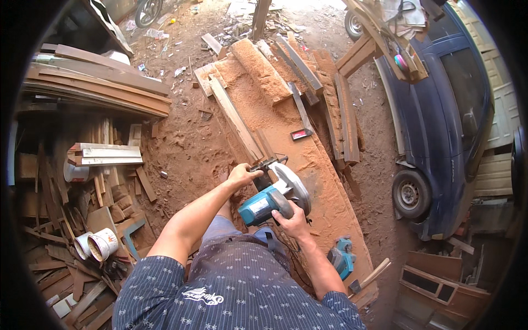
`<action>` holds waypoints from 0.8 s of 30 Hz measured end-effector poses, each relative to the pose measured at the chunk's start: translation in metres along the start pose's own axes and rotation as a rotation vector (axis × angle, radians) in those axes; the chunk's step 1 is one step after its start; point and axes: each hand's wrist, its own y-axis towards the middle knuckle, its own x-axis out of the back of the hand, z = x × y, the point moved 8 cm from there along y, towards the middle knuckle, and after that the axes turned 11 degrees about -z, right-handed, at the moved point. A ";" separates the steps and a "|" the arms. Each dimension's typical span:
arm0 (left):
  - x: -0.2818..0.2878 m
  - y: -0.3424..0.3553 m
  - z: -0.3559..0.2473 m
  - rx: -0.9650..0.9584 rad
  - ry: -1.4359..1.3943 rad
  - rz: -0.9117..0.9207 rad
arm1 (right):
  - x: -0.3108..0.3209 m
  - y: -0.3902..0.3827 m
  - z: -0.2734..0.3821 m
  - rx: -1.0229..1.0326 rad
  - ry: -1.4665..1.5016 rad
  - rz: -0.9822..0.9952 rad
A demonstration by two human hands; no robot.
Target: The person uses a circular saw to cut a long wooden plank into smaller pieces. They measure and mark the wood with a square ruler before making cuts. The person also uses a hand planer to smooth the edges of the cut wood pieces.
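Observation:
A teal circular saw (259, 205) with a silver blade guard is held at the middle of the view over a long sawdust-coated workbench (330, 203). My left hand (245, 175) is closed on its black front grip, near the end of a long pale board (232, 116). My right hand (291, 223) is closed round the saw's rear handle. Farther along the bench lies a try square (301, 133) with a red label. A teal power tool (342, 256), apparently a planer, rests on the bench's near right part, beside a wooden-handled tool.
Planks (99, 82) and offcuts pile up at the left, with white buckets (103, 244). Heavy timbers (344, 118) lie along the bench's far right. A dark blue vehicle (434, 126) stands to the right; wooden posts and stacked wood hang over the top right. The ground is dirt with scattered scraps.

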 end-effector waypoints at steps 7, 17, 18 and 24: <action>0.019 0.037 0.032 -0.011 0.082 -0.146 | -0.029 0.032 -0.008 -0.003 -0.086 0.051; 0.025 0.052 0.042 0.051 0.062 -0.063 | -0.047 0.042 0.000 0.014 -0.174 0.070; 0.026 0.054 0.045 0.057 0.060 -0.068 | -0.050 0.041 0.004 -0.006 -0.176 0.074; 0.042 0.055 0.035 0.044 0.107 -0.107 | -0.063 0.047 0.019 -0.028 -0.131 0.009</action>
